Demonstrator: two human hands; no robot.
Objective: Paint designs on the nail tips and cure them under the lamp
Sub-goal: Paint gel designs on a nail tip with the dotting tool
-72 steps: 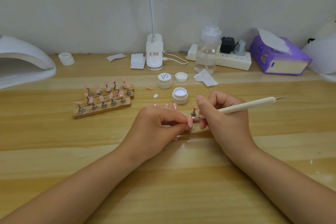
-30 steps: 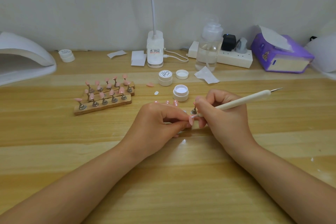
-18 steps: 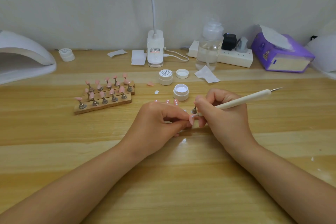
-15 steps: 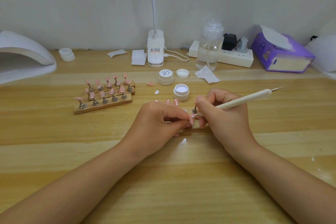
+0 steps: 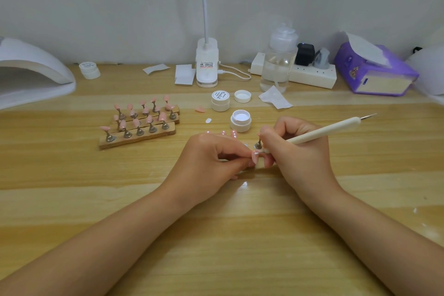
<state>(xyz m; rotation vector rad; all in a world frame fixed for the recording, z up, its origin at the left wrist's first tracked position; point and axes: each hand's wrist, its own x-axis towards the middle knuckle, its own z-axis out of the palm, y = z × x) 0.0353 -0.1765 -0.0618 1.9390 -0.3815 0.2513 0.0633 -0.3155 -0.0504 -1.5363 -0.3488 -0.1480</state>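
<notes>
My left hand (image 5: 211, 158) pinches a pink nail tip (image 5: 255, 156) at table centre. My right hand (image 5: 298, 151) grips a white dotting pen (image 5: 329, 130) like a pencil, its working end at that tip. A metal nail stand (image 5: 258, 143) stands just behind my fingertips. Several more pink tips (image 5: 228, 132) peek out behind my left hand. Wooden holders (image 5: 138, 125) at left carry several pink tips on metal stands. An open white gel jar (image 5: 240, 120) sits just beyond my hands. The white curing lamp (image 5: 31, 79) stands at far left.
A shut gel jar (image 5: 220, 100) and a loose lid (image 5: 242, 96) lie behind the open one. A loose pink tip (image 5: 200, 110), desk lamp base (image 5: 207, 65), clear pump bottle (image 5: 278, 60), power strip (image 5: 312, 74), purple tissue box (image 5: 374, 69) and another jar (image 5: 89, 69) line the back.
Both hands have stayed on the nail tip with barely any movement; the pen's rear end has tilted slightly.
</notes>
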